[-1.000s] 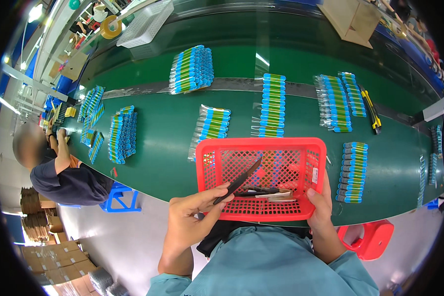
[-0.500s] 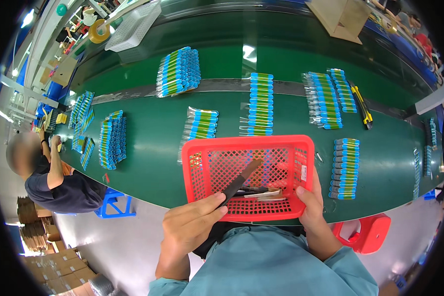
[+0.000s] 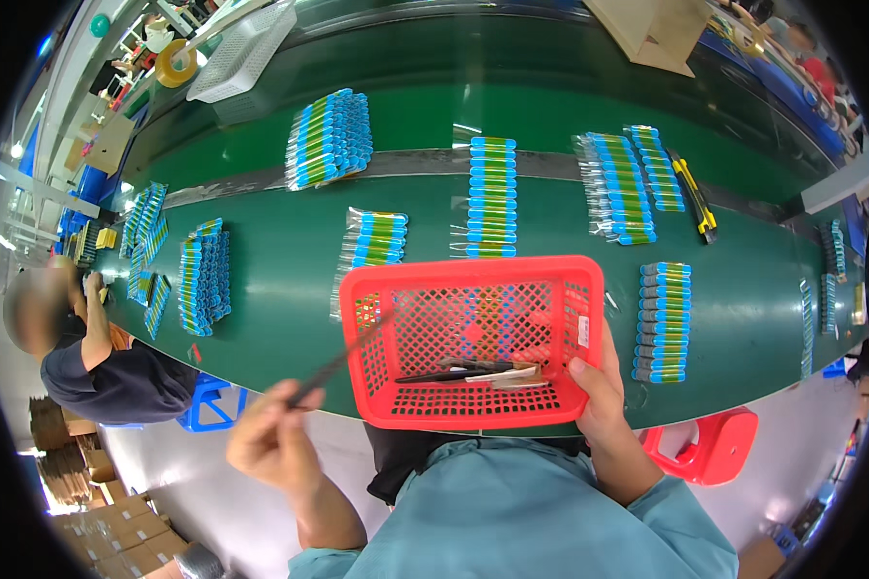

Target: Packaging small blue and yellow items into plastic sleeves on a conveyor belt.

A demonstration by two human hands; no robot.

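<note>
My right hand [image 3: 596, 391] grips the right rim of a red mesh basket [image 3: 473, 275], held tilted over the near edge of a green conveyor belt [image 3: 280, 289]. A few dark, thin strips and a pale piece [image 3: 483, 372] lie in the bottom of the basket. My left hand [image 3: 266, 439] is out to the left of the basket, below the belt edge, pinching a thin dark strip [image 3: 343, 362] that points up and to the right. The strip is blurred.
Rows of blue-and-green packaged tubes lie on the belt: one row [image 3: 490, 198] behind the basket, another [image 3: 664, 320] at its right, more [image 3: 203, 280] at left. A yellow utility knife [image 3: 695, 198] lies at far right. Another person [image 3: 87, 357] works at left. A red stool [image 3: 705, 449] stands below right.
My left hand has drawn the dark strip out of the basket and moved down and to the left. The basket, still held by my right hand, sits a little further right.
</note>
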